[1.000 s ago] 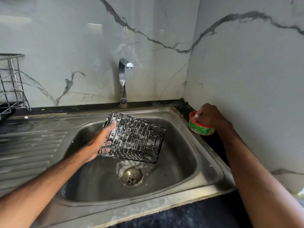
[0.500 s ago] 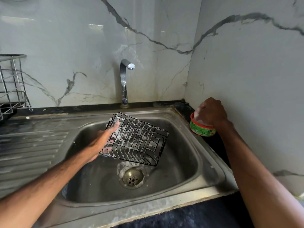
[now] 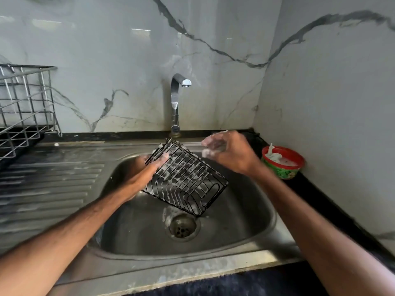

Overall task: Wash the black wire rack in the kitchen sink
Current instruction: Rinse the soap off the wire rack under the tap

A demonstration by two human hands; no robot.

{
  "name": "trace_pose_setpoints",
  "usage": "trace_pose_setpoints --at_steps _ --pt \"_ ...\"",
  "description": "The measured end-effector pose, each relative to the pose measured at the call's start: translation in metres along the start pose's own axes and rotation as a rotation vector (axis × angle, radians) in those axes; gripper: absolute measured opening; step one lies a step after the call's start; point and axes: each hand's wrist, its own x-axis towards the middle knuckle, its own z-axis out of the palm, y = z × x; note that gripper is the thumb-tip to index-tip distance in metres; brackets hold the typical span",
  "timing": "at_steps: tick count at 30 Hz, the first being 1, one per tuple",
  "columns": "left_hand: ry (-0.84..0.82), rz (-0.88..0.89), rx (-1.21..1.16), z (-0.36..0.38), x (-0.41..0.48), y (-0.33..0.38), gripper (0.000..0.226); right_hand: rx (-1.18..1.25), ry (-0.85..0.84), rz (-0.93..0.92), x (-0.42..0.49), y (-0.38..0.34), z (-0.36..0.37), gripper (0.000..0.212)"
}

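Head view: left hand point(image 3: 147, 174) grips black wire rack point(image 3: 188, 180) by upper-left end, tilted over sink point(image 3: 245, 236). Long axis runs from grip down-right toward drain point(image 3: 182, 227). Right hand point(image 3: 228, 152) foamy, fingers curled, possibly holding something, cannot tell; just right of rack's upper edge.

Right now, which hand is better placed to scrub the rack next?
Right, probably. The right hand, covered in suds, hovers just off the upper edge of the rack, while the left hand is busy holding it tilted over the sink.
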Motion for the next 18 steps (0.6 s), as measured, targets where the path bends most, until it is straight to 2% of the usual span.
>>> trace_pose_setpoints --at_steps 1,3,5,8,13,16,18 --pt "0.08 -0.006 0.075 -0.005 0.001 -0.002 0.117 0.002 -0.048 0.006 0.001 -0.001 0.009 0.038" --pt "0.144 -0.019 0.288 -0.012 0.006 -0.005 0.104 0.106 -0.131 0.029 0.005 0.002 0.024 0.046" --pt "0.138 0.082 0.412 -0.013 0.004 0.003 0.089 0.309 -0.2 0.074 0.009 0.005 0.03 0.053" --pt "0.063 0.273 0.44 -0.012 0.007 0.021 0.075 0.503 -0.245 0.111 0.01 0.015 0.023 0.068" --pt "-0.18 0.545 0.803 -0.003 0.028 0.052 0.083 0.534 -0.265 0.152 0.006 0.025 0.019 0.056" --pt "-0.218 0.667 1.036 0.005 0.041 0.068 0.088 0.432 -0.251 0.195 0.009 0.028 0.028 0.074" --pt "-0.184 0.738 1.124 0.007 0.052 0.071 0.088 0.444 -0.224 0.239 0.013 0.029 0.029 0.06"
